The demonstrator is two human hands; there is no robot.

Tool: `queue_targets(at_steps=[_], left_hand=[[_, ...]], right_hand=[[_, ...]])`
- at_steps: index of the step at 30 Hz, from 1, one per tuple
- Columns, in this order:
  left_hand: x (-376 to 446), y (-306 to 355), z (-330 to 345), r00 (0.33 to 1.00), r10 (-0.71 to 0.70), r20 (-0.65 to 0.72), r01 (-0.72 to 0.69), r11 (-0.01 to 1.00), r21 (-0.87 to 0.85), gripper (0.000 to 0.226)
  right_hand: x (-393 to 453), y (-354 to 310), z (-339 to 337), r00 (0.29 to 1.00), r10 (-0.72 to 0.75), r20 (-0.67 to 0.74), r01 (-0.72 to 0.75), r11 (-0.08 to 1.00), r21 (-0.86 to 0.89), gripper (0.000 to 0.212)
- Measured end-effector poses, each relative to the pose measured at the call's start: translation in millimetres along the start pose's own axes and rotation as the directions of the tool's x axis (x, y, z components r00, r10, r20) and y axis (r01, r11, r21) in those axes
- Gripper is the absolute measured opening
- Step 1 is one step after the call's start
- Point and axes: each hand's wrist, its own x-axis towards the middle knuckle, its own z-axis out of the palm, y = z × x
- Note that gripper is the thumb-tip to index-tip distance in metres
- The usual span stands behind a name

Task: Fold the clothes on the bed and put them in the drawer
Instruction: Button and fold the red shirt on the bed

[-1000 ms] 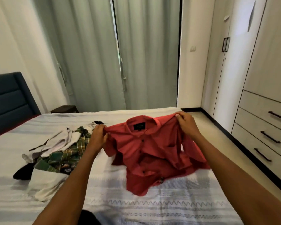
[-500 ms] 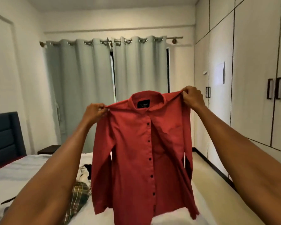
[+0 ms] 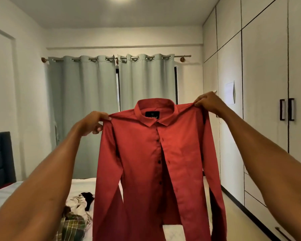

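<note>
A red button-up shirt [image 3: 146, 162] hangs full length in the air in front of me, collar up, front facing me and partly unbuttoned. My left hand [image 3: 92, 123] pinches its left shoulder seam. My right hand [image 3: 207, 102] pinches the right shoulder, a little higher. Both sleeves dangle down the sides. Below and left, a heap of other clothes [image 3: 75, 216], plaid, white and black pieces, lies on the bed [image 3: 5, 193]. The shirt hides the middle of the bed.
A tall white wardrobe [image 3: 264, 101] lines the right wall, with a drawer handle [image 3: 283, 233] low at the right. Grey curtains [image 3: 97, 105] cover the far window. A dark blue headboard [image 3: 0, 159] stands at the left. Bare floor [image 3: 238, 216] runs between bed and wardrobe.
Both hands lifted the red shirt off the bed to chest height and spread it out. The view tilted up from the bed toward the curtains and ceiling.
</note>
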Motion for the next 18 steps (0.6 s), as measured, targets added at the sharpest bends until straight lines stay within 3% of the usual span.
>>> queue_targets(at_steps=[3, 5, 7, 11, 14, 16, 18], left_hand=[[0, -7, -5, 0.977, -0.106, 0.187, 0.142, 0.972, -0.189, 0.011], [7, -17, -3, 0.971, -0.152, 0.184, 0.194, 0.953, -0.234, 0.013], [20, -30, 1, 0.966, -0.192, 0.173, 0.227, 0.951, -0.211, 0.014], [53, -60, 10, 0.909, -0.304, 0.286, 0.344, 0.934, -0.1, 0.014], [90, -89, 15, 0.817, -0.425, 0.389, 0.462, 0.887, -0.004, 0.026], [117, -112, 22, 0.753, -0.499, 0.429, 0.503, 0.857, 0.114, 0.043], [147, -135, 34, 0.726, -0.563, 0.395, 0.497, 0.827, 0.265, 0.042]], right_hand=[[-5, 14, 0, 0.967, 0.06, 0.249, -0.127, 0.957, 0.261, 0.019], [-1, 26, 5, 0.914, 0.074, 0.399, -0.213, 0.924, 0.316, 0.017], [10, 42, 17, 0.888, 0.09, 0.451, -0.246, 0.921, 0.302, 0.015], [38, 81, 51, 0.838, 0.187, 0.512, -0.198, 0.98, -0.033, 0.016], [63, 108, 81, 0.689, 0.335, 0.642, -0.153, 0.934, -0.323, 0.018], [80, 125, 102, 0.571, 0.423, 0.704, -0.173, 0.9, -0.401, 0.022], [100, 146, 130, 0.507, 0.489, 0.71, -0.249, 0.872, -0.422, 0.029]])
